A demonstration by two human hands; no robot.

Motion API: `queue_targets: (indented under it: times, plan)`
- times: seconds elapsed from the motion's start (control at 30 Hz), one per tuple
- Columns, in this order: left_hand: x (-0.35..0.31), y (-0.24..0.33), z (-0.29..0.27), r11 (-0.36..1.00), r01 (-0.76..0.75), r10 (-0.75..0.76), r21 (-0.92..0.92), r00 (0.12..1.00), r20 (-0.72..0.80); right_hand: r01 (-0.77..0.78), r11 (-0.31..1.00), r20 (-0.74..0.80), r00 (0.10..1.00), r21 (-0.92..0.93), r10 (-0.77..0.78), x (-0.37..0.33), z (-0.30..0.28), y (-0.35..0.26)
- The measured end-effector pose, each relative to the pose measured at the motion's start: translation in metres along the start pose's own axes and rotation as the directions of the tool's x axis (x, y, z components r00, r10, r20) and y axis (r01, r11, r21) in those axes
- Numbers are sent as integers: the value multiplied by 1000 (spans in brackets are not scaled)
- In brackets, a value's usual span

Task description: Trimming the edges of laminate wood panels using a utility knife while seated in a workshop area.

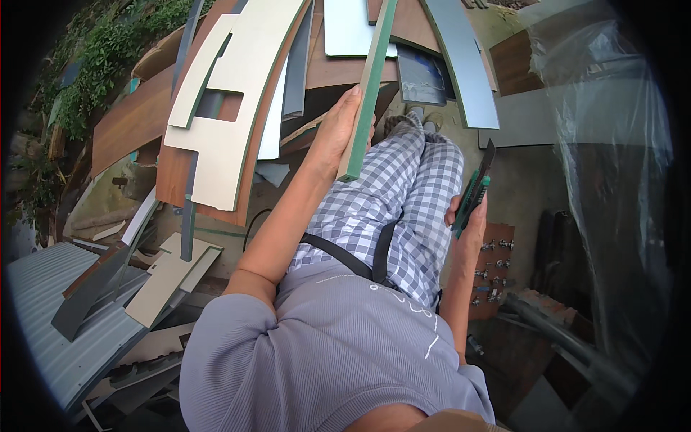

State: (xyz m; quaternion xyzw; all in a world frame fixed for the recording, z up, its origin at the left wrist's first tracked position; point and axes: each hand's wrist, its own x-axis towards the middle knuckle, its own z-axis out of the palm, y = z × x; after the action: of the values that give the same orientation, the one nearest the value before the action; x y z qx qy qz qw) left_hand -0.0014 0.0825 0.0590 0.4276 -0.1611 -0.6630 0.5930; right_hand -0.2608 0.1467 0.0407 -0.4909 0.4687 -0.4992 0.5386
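Left hand (pixel 340 124): fingers gripping a long, narrow, green-and-beige board strip (pixel 370 97)
Right hand (pixel 472 229): fingers closed around a green-and-black utility knife (pixel 473 194), dark blade (pixel 490 154) extended

green-edged strip (pixel 369 93): top end cut off | left hand (pixel 336 129): fingers partly hidden

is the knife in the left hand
No, the knife is in the right hand, while the left hand grips a green-edged strip.
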Motion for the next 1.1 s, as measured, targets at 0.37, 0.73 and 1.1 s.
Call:
queue_targets:
  times: [0.37, 0.73, 1.1]
  plan:
    - [-14, 14, -9, 997, 65, -63, -42, 997, 48, 743, 488, 805, 579, -459, -125, 30, 71, -52]
    - [-16, 14, -24, 996, 79, -77, -39, 995, 59, 802, 391, 873, 488, -452, 9, 75, 80, -55]
    - [-57, 16, -45, 989, 148, -147, -17, 987, 66, 676, 294, 684, 724, -676, -92, 158, 93, -33]
